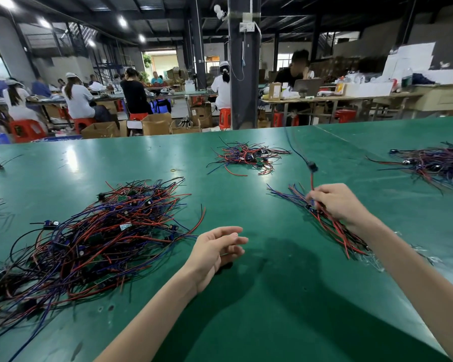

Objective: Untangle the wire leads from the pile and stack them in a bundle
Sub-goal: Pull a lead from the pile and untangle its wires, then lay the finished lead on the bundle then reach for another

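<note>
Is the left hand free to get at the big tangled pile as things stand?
Probably yes: the left hand is open and empty, just right of the big pile, with only bare green table between them.

Bright ceiling lamps (43,23) throw white glare on the green tabletop (246,165) far left of the right hand (338,202)'s grip. Soft arm shadows pool below it. Edges bow; the background is slightly soft.
</note>
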A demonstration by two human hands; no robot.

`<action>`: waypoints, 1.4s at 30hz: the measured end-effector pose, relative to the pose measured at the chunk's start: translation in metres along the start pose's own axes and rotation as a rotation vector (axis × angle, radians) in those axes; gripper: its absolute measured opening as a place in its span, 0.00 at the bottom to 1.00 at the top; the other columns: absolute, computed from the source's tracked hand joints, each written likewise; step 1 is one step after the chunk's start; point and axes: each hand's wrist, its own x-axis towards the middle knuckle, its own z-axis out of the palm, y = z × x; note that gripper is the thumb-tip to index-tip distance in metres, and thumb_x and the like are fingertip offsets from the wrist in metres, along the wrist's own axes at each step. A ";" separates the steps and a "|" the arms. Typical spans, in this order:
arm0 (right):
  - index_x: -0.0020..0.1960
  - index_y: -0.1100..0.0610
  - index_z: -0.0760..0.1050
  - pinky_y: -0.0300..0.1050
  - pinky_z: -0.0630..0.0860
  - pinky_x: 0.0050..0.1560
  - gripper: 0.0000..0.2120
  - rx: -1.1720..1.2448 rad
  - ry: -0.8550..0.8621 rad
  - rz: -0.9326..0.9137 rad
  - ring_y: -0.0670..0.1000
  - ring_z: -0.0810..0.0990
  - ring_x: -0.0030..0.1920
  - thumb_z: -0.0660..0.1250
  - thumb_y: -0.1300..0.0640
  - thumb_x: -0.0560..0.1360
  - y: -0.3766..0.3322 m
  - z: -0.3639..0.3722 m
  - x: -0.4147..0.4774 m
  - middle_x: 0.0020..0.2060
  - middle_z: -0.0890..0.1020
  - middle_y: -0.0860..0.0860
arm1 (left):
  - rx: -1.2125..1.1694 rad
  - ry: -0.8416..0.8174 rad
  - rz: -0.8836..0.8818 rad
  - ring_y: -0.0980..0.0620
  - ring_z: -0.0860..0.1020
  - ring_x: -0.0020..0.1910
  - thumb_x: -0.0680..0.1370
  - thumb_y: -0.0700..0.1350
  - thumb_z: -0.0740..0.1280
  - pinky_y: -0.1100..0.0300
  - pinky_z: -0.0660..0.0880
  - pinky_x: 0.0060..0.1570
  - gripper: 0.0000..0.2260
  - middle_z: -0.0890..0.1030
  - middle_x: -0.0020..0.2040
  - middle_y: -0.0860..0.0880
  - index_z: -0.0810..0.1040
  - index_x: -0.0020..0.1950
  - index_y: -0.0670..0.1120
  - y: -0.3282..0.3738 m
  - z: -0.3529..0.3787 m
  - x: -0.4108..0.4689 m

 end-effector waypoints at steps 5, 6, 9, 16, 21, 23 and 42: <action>0.35 0.63 0.80 0.45 0.75 0.43 0.12 -0.484 -0.028 0.132 0.55 0.78 0.36 0.66 0.60 0.75 0.037 -0.014 0.010 0.32 0.83 0.58 | 0.000 0.005 -0.014 0.53 0.79 0.32 0.79 0.33 0.61 0.63 0.78 0.38 0.08 0.84 0.41 0.43 0.79 0.52 0.38 0.000 -0.001 0.000; 0.34 0.62 0.79 0.46 0.76 0.45 0.13 -0.534 -0.027 0.131 0.56 0.79 0.38 0.66 0.59 0.75 0.041 -0.014 0.010 0.33 0.83 0.58 | 0.002 0.007 -0.016 0.53 0.79 0.32 0.79 0.33 0.60 0.63 0.78 0.37 0.08 0.84 0.41 0.43 0.79 0.51 0.38 0.000 -0.001 0.000; 0.37 0.59 0.79 0.46 0.75 0.44 0.10 -0.677 0.036 0.111 0.58 0.80 0.44 0.67 0.56 0.75 0.042 -0.015 0.009 0.39 0.83 0.58 | 0.010 0.012 -0.014 0.53 0.79 0.32 0.79 0.32 0.60 0.64 0.78 0.37 0.08 0.84 0.40 0.44 0.79 0.51 0.39 0.000 0.000 -0.002; 0.46 0.60 0.74 0.47 0.69 0.42 0.03 -0.902 0.179 0.039 0.61 0.78 0.48 0.63 0.61 0.73 0.038 -0.003 -0.002 0.47 0.78 0.60 | 0.071 0.017 0.012 0.54 0.79 0.32 0.79 0.32 0.60 0.64 0.78 0.38 0.08 0.84 0.39 0.45 0.79 0.50 0.39 -0.001 0.002 -0.004; 0.46 0.59 0.73 0.49 0.70 0.43 0.07 -0.750 0.180 -0.205 0.61 0.78 0.46 0.62 0.68 0.71 0.037 0.030 -0.018 0.45 0.77 0.59 | 0.376 0.058 0.124 0.54 0.77 0.29 0.78 0.37 0.66 0.61 0.77 0.37 0.06 0.75 0.32 0.49 0.78 0.41 0.44 -0.007 0.002 -0.004; 0.42 0.56 0.73 0.49 0.71 0.44 0.10 -0.604 0.000 -0.242 0.60 0.78 0.45 0.61 0.70 0.69 0.036 0.047 -0.026 0.41 0.80 0.59 | 0.640 0.095 0.241 0.54 0.75 0.28 0.77 0.44 0.69 0.59 0.75 0.35 0.09 0.71 0.28 0.52 0.75 0.37 0.47 -0.008 0.001 -0.005; 0.40 0.54 0.68 0.46 0.61 0.33 0.12 -0.657 -0.043 -0.369 0.58 0.72 0.37 0.58 0.70 0.64 0.041 0.071 -0.038 0.34 0.74 0.50 | 1.784 0.715 -0.060 0.41 0.74 0.59 0.78 0.44 0.60 0.51 0.72 0.56 0.14 0.77 0.60 0.41 0.75 0.61 0.43 0.143 -0.164 0.041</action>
